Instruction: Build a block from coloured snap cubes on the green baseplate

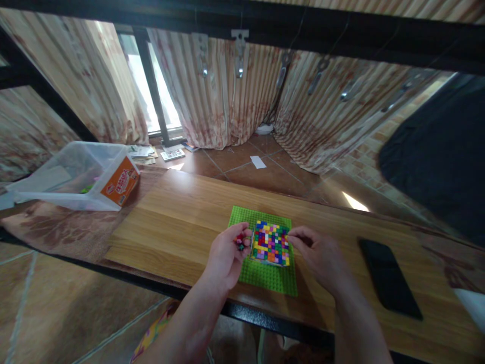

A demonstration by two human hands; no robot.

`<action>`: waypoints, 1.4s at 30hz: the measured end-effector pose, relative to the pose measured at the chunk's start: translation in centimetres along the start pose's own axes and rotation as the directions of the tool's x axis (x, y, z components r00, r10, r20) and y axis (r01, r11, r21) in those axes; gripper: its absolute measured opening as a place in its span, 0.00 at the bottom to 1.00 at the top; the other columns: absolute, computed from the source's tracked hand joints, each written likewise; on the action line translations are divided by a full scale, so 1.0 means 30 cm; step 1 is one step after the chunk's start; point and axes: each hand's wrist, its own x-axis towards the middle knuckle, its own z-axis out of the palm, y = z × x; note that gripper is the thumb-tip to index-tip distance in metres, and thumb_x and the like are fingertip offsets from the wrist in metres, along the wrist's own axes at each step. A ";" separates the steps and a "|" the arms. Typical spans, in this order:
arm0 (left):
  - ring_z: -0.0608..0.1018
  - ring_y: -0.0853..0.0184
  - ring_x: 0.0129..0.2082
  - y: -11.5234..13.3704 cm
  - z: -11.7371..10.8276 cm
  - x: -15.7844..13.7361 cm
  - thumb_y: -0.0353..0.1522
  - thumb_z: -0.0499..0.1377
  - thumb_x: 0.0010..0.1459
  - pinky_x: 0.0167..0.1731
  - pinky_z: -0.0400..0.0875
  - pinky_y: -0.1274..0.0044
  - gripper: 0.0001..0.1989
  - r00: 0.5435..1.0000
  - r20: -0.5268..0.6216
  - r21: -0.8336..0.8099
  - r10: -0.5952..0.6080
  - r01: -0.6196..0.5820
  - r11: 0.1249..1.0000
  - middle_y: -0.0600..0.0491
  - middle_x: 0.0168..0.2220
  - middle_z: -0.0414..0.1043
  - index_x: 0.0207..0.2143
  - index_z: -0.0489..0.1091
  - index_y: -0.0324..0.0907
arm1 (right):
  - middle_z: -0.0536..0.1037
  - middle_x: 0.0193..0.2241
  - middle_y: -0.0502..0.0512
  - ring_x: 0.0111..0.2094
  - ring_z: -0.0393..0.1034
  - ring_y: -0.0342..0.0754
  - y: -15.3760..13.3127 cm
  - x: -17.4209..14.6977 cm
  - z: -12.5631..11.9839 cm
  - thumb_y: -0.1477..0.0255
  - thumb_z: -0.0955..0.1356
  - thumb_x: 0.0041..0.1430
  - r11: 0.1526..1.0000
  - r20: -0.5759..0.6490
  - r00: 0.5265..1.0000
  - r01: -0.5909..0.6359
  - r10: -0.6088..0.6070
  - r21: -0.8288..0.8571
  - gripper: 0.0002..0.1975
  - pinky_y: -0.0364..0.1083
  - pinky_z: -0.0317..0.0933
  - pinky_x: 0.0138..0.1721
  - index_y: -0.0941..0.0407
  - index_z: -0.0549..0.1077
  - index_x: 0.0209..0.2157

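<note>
A green studded baseplate [269, 283] lies on the wooden table, and a block built of many small coloured bricks [270, 243] stands on it. Beside the block's left edge, my left hand [229, 253] is turned palm up with its fingers curled around several loose toy bricks [240, 241], red and dark green among them. My right hand [316, 253] is at the block's right edge, thumb and forefinger pinched together near its upper right corner. Whatever sits between those fingertips is too small to make out.
A black phone [389, 278] lies on the table [162, 227] at the right. At the left stands a clear plastic bin [76, 202] with an orange label and a few green pieces inside. Metal clips [240, 53] hang from a dark bar overhead. Papers [172, 154] lie on the floor beyond.
</note>
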 end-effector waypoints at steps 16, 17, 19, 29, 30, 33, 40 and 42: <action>0.68 0.78 0.21 -0.003 -0.006 -0.006 0.25 0.58 0.55 0.20 0.62 0.86 0.03 0.999 0.030 0.008 0.014 -0.014 1.000 0.54 0.25 0.69 0.32 0.71 0.36 | 0.82 0.35 0.56 0.32 0.74 0.47 0.085 0.029 0.067 0.59 0.75 0.45 0.735 0.151 0.965 -0.263 0.216 0.625 0.23 0.49 0.70 0.35 0.57 0.79 0.42; 0.68 0.78 0.21 -0.003 -0.006 -0.006 0.25 0.57 0.56 0.21 0.62 0.86 0.03 0.999 0.031 0.009 0.014 -0.015 1.000 0.54 0.25 0.69 0.32 0.71 0.36 | 0.82 0.34 0.56 0.31 0.74 0.47 0.087 0.029 0.069 0.59 0.75 0.44 0.713 0.155 0.963 -0.269 0.222 0.647 0.23 0.48 0.70 0.34 0.57 0.79 0.42; 0.68 0.78 0.21 -0.002 -0.007 -0.006 0.25 0.57 0.56 0.21 0.63 0.86 0.03 0.999 0.031 0.013 0.017 -0.018 1.000 0.53 0.25 0.69 0.33 0.71 0.35 | 0.82 0.34 0.56 0.30 0.73 0.46 0.090 0.028 0.075 0.60 0.76 0.43 0.684 0.150 0.960 -0.274 0.237 0.675 0.23 0.48 0.70 0.33 0.57 0.80 0.41; 0.67 0.78 0.21 -0.013 -0.001 0.003 0.24 0.57 0.56 0.20 0.63 0.86 0.04 0.999 0.030 0.012 0.014 -0.015 1.000 0.53 0.26 0.69 0.33 0.71 0.35 | 0.81 0.32 0.54 0.27 0.71 0.42 0.090 0.032 0.086 0.62 0.78 0.41 0.618 0.155 0.953 -0.288 0.261 0.732 0.20 0.43 0.68 0.31 0.56 0.81 0.37; 0.68 0.78 0.21 -0.014 0.000 0.004 0.24 0.57 0.56 0.20 0.63 0.86 0.04 0.999 0.031 0.012 0.012 -0.013 1.000 0.53 0.25 0.69 0.33 0.71 0.35 | 0.81 0.31 0.54 0.27 0.71 0.42 0.090 0.034 0.088 0.61 0.78 0.41 0.622 0.149 0.954 -0.283 0.259 0.731 0.21 0.44 0.68 0.31 0.57 0.81 0.37; 0.68 0.77 0.21 -0.015 0.004 0.005 0.24 0.57 0.56 0.20 0.64 0.86 0.03 1.000 0.031 0.011 0.003 -0.003 1.000 0.53 0.25 0.69 0.32 0.71 0.35 | 0.81 0.29 0.54 0.25 0.70 0.43 0.093 0.036 0.097 0.60 0.77 0.40 0.645 0.125 0.960 -0.261 0.249 0.718 0.21 0.46 0.68 0.30 0.58 0.81 0.36; 0.69 0.76 0.22 -0.003 0.010 -0.003 0.25 0.56 0.58 0.21 0.65 0.85 0.04 0.999 0.035 -0.005 0.021 -0.020 1.000 0.52 0.26 0.69 0.33 0.70 0.34 | 0.80 0.31 0.53 0.28 0.70 0.43 0.086 0.022 0.097 0.59 0.75 0.46 0.667 0.112 0.972 -0.223 0.205 0.711 0.21 0.44 0.67 0.32 0.57 0.79 0.39; 0.70 0.76 0.22 -0.001 0.009 -0.004 0.27 0.55 0.60 0.21 0.66 0.84 0.05 0.998 0.045 -0.016 0.032 -0.031 0.999 0.52 0.27 0.69 0.33 0.70 0.34 | 0.78 0.27 0.51 0.26 0.68 0.41 0.085 0.024 0.084 0.57 0.74 0.47 0.658 0.122 0.969 -0.235 0.213 0.715 0.22 0.43 0.65 0.30 0.57 0.79 0.39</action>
